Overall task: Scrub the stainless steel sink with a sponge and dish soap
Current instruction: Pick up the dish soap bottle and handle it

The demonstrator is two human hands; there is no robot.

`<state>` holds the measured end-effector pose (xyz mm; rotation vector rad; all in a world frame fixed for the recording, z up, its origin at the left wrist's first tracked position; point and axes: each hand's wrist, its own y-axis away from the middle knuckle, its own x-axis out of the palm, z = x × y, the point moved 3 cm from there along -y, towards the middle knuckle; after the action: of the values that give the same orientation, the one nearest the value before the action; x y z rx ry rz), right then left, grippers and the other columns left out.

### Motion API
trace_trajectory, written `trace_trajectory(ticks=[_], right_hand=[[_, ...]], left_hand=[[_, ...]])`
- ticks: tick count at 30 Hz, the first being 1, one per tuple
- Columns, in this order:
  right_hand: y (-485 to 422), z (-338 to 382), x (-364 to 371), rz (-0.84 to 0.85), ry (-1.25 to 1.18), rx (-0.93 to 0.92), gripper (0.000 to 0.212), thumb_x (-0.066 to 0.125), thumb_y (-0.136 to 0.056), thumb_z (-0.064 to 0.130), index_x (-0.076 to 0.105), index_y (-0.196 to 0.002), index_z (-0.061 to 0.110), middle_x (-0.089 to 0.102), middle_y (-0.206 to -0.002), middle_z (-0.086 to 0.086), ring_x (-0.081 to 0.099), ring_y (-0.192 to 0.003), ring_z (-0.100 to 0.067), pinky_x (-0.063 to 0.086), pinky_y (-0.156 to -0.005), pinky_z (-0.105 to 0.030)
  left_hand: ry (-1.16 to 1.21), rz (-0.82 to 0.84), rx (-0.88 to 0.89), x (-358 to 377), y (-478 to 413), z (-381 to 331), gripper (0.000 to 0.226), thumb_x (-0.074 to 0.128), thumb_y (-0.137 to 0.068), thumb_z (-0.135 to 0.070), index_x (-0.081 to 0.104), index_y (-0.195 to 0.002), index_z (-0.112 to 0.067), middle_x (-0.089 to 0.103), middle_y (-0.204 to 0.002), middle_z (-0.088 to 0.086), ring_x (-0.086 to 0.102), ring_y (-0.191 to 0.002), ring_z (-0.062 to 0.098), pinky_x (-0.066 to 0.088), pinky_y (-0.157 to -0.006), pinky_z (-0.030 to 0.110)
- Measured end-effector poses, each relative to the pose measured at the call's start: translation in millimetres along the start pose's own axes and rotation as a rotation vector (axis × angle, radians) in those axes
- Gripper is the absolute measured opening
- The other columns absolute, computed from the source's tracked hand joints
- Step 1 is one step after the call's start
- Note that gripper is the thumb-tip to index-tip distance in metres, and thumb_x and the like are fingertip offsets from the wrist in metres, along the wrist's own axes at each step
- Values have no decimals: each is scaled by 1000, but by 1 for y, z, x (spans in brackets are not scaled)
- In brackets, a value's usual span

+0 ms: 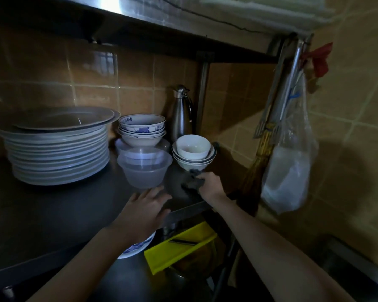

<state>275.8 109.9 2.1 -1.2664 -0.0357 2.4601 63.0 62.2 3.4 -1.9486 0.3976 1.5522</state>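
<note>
My right hand (212,184) is closed on a dark sponge or scouring pad (192,182) at the front right corner of a dark steel shelf (52,214), just below a stack of white bowls (193,152). My left hand (144,210) lies flat, fingers spread, on the shelf's front edge in front of stacked clear plastic tubs (144,168). A strip of the steel sink rim (358,262) shows at the lower right. No soap bottle is visible.
A tall stack of white plates (57,153) fills the shelf's left. Blue-patterned bowls (142,129) and a steel flask (181,114) stand behind. A plastic bag (290,168), spatula and brush hang at the right. A yellow board (179,247) lies below.
</note>
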Motion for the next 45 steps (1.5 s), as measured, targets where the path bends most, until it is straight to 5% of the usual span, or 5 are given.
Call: trace_trajectory(ticks=[7, 10, 21, 30, 45], right_hand=[[12, -2, -7, 146, 163, -144, 45, 55, -90, 12, 52, -134, 24, 26, -155, -5, 42, -133, -25, 39, -108, -34], [34, -21, -26, 138, 78, -126, 49, 56, -91, 13, 48, -137, 28, 17, -158, -4, 61, -111, -20, 50, -91, -27], [167, -148, -98, 101, 2, 82, 45, 53, -90, 13, 51, -132, 29, 52, -136, 3, 49, -126, -15, 37, -94, -15], [294, -244, -153, -58, 230, 247, 41, 54, -88, 20, 51, -126, 36, 52, -135, 5, 47, -127, -19, 38, -110, -43], [494, -354, -255, -218, 398, 525, 47, 53, -87, 15, 50, -131, 29, 52, -137, 2, 49, -125, -22, 43, -105, -37]], left_hand=[[-25, 88, -10, 12, 7, -5, 42, 34, -97, -43, 35, -138, -34, 25, -152, -3, 31, -136, 19, 25, -106, 38], [-28, 78, 31, 14, 8, -24, 41, 37, -96, -41, 37, -136, -33, 27, -151, -4, 36, -133, 20, 27, -105, 37], [76, 209, 235, 57, 10, -138, 41, 35, -97, -44, 38, -136, -33, 28, -150, -6, 34, -135, 21, 29, -104, 42], [89, 315, 389, 84, 33, -267, 41, 32, -99, -40, 35, -139, -29, 28, -150, -5, 29, -138, 19, 28, -110, 41], [215, 271, 703, 133, 86, -490, 37, 41, -95, -39, 43, -132, -31, 45, -132, -8, 46, -120, 16, 38, -99, 35]])
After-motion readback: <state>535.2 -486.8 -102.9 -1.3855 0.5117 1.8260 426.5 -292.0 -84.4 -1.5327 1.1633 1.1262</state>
